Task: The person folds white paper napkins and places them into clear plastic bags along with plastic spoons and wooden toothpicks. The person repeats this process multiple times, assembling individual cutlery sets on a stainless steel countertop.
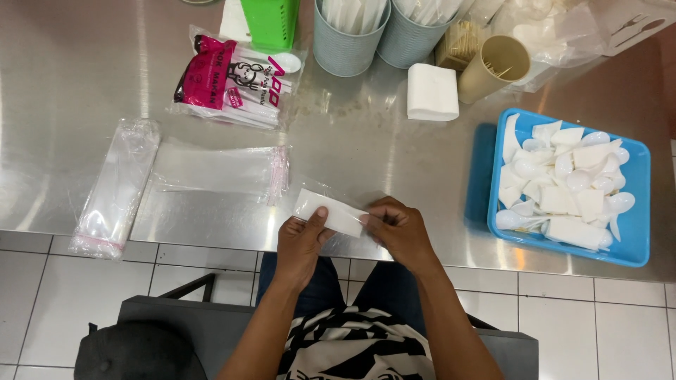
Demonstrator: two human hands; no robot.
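Clear plastic on the far left: a long roll of sleeves (116, 186) lies on the steel counter (63, 77), its long axis running away from the person, and just beside it a flat bag (218, 172) with a pink-red sealing strip down its right edge. Behind those, a pink-and-white pack of spoons (232, 81), crinkly and glossy, with a green basket (271, 21) at the top edge.

Now the middle, at the counter's near edge. The left hand (299, 243) pinches the napkin (331, 211), thumb on top, fingers curled under. The napkin is a white folded rectangle, soft and matte, inside or against a thin clear sleeve; I cannot tell whether it is fully in. Its long axis runs left to right, tilted slightly down toward the right, spanning between the two hands. The right hand (401, 229) pinches the other end, fingers bunched tight around it. Both hands are on it, neither nearer than the other.

Behind them, two grey ribbed tins (345, 49) holding white wrapped items, a white napkin stack (432, 91), square and thick, and a tan cup (493, 67) tipped on its side with toothpicks inside.

Far right: a blue tray (637, 243), hard plastic, heaped with white plastic spoons (577, 179) and folded napkins, well apart from the right hand and on its side.
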